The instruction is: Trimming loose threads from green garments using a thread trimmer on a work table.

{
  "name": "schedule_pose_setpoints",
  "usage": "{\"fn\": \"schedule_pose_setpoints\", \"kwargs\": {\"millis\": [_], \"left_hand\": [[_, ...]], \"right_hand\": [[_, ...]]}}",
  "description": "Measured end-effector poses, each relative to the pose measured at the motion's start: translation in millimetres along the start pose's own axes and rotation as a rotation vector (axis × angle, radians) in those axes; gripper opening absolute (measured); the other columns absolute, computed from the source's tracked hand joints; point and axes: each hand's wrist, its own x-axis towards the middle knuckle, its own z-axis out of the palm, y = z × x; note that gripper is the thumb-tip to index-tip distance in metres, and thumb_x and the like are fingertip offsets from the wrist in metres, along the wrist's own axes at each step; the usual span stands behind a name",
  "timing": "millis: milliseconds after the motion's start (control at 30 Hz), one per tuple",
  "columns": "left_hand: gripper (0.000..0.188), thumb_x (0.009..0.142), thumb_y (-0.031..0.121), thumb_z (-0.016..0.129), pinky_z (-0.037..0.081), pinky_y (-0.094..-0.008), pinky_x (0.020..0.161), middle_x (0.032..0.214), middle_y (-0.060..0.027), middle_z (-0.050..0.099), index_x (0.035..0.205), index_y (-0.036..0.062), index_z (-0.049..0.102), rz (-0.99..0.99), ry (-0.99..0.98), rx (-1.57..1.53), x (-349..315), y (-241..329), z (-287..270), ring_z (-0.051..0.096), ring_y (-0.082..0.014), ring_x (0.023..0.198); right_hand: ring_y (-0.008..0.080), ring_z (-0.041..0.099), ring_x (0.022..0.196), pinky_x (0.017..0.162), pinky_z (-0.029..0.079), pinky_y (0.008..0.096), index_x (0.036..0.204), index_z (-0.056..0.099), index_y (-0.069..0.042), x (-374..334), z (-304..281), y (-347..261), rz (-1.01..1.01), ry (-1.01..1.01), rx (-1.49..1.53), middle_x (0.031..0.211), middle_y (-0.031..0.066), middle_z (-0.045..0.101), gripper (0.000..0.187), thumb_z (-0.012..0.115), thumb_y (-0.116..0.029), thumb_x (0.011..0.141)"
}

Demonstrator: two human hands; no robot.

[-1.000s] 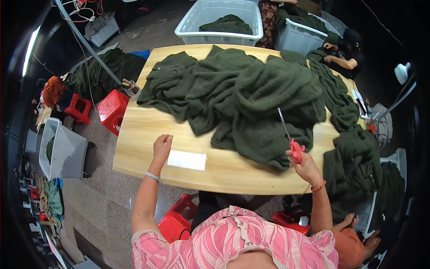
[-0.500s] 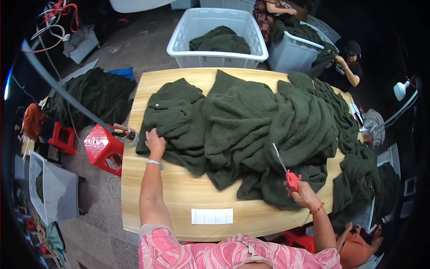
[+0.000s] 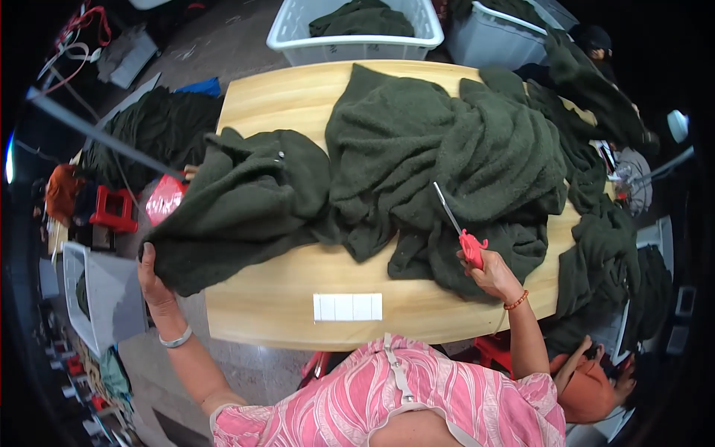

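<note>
L hand (image 3: pixel 155 279) is clamped on the edge of a dk green cloth (image 3: pixel 246 208), thumb on the near face, other fingers mostly hidden behind; it's just past the L edge of the table (image 3: pixel 257 316). Cloth lies partly on the table's L side, partly pulled out over that edge, w/ a small shiny spot (image 3: pixel 281 156) on top. R hand (image 3: pixel 488 274) is closed round the red handle of the scissors (image 3: pixel 471 247), above the table's R half, blades pointing twd the far side, over a dk green pile (image 3: pixel 447 149) that covers the table's middle & R. White strip (image 3: pixel 348 307) w/ thin dividing lines lies flat nr the table's near edge. Silvery band (image 3: pixel 176 339) on L wrist, orange beads (image 3: pixel 516 300) on R. Beyond the table's far edge: lt grey tub (image 3: pixel 357 52) w/ more green cloth inside; another tub (image 3: pixel 495 45) off the far R corner. Red stool (image 3: pixel 115 210) & grey cart (image 3: pixel 119 298) stand L of the table. Person in orange (image 3: pixel 588 391) is nr its near R corner.
</note>
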Motion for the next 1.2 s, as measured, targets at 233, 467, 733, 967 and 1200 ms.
{"fn": "schedule_pose_setpoints", "kwargs": {"millis": [233,467,733,967,1200], "left_hand": [[0.059,0.095,0.046,0.058,0.053,-0.0395,0.086,0.117,-0.0153,0.065,0.122,-0.0063,0.058,-0.340,0.793,0.368,-108.1,-152.8,-152.4,0.065,-0.0274,0.102],[0.078,0.082,0.026,0.075,0.040,-0.0495,0.103,0.135,-0.0235,0.047,0.145,0.0030,0.034,-0.215,0.502,1.387,-154.1,-235.8,-95.6,0.043,-0.0462,0.125],[0.075,0.083,0.022,0.073,0.039,-0.0500,0.103,0.132,-0.0232,0.048,0.146,0.0088,0.035,-0.390,0.613,1.528,-158.4,-242.4,-102.5,0.044,-0.0442,0.123],[0.060,0.082,0.022,0.071,0.043,-0.0506,0.099,0.120,-0.0213,0.059,0.136,0.0077,0.048,-0.044,0.139,1.559,-90.6,-221.1,-85.0,0.053,-0.0423,0.116],[0.029,0.085,0.010,0.057,0.050,-0.0486,0.088,0.103,-0.0270,0.066,0.112,-0.0001,0.064,-0.238,0.258,1.480,-113.5,-218.5,-147.8,0.062,-0.0446,0.101]], "right_hand": [[0.0141,0.059,0.068,0.064,0.048,0.0294,0.109,0.063,0.005,-1.6,-2.8,6.1,-0.076,-0.027,0.012,0.075,0.0053,0.061,0.024,0.056,-0.005,0.089],[0.0131,0.058,0.066,0.066,0.047,0.0295,0.109,0.065,0.004,-3.2,-10.6,-4.9,0.023,-0.072,-0.038,0.069,0.0066,0.062,0.025,0.057,-0.009,0.090],[0.0126,0.057,0.064,0.064,0.047,0.0290,0.110,0.065,0.004,-3.9,-7.8,-10.8,0.039,-0.103,-0.079,0.069,0.0066,0.061,0.025,0.057,-0.009,0.090],[0.0128,0.057,0.063,0.063,0.047,0.0290,0.110,0.065,0.004,8.9,5.4,-17.1,0.013,-0.145,-0.095,0.069,0.0063,0.061,0.026,0.057,-0.010,0.090],[0.0131,0.058,0.065,0.063,0.047,0.0283,0.110,0.065,0.005,11.8,5.2,-17.0,-0.040,-0.147,-0.080,0.073,0.0064,0.062,0.027,0.054,-0.006,0.088]]}}
